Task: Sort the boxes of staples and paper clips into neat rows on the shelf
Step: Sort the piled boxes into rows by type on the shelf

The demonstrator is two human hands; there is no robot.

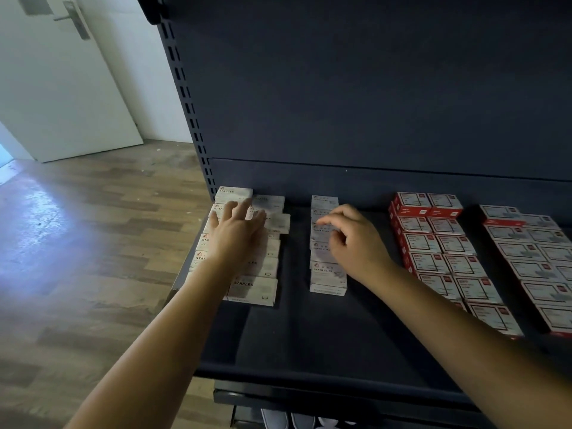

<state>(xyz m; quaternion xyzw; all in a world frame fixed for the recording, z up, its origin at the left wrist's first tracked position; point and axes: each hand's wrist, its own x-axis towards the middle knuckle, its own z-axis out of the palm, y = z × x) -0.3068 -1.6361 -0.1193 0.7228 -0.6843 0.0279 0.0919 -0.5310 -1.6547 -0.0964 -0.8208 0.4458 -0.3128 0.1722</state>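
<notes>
Left hand (236,231) spread flat on white cardboard staple boxes (252,291) at dark shelf (297,335) left; right hand (351,239) loosely curled over paper-clip box row (326,274), grip unclear. Probably light, stiff: pinch short sides.

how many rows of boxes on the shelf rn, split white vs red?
White box rows: 3 (two of staples, partly under the left hand; one of paper clips, under the right hand)
Red box rows: 4 (two pairs; the far right one is cut off by the frame)
Total: 7 rows
</notes>
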